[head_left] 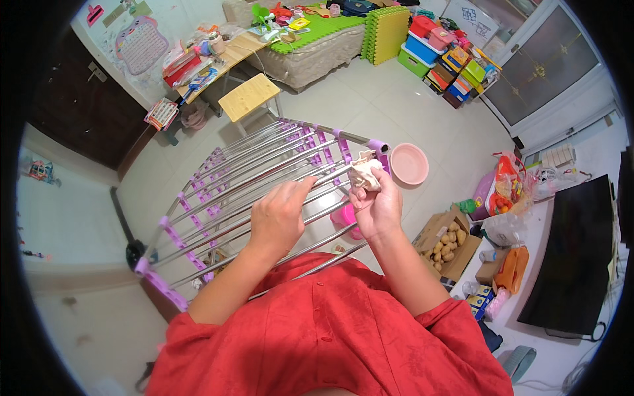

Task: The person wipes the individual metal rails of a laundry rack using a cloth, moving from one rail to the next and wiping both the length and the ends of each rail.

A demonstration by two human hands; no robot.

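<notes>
In front of me stands a rack of shiny metal rods (pixel 233 192) with purple plastic joints (pixel 343 143). My left hand (pixel 278 215) is curled around one of its upper rods, with the fingers partly hidden beneath the hand. A crumpled off-white cloth (pixel 365 171) is bunched in my right hand (pixel 379 205), pressed against a rod close to the rack's right end. Just beyond the cloth is an open purple tube end (pixel 379 147). Lower rods and tiers show between the upper ones.
A pink basin (pixel 409 164) sits on the floor right of the rack; a bright pink container (pixel 345 220) is below it. To the right is a cardboard box of potatoes (pixel 448 245) beside a television (pixel 569 262). A wooden-topped stool (pixel 249 97) stands behind the rack.
</notes>
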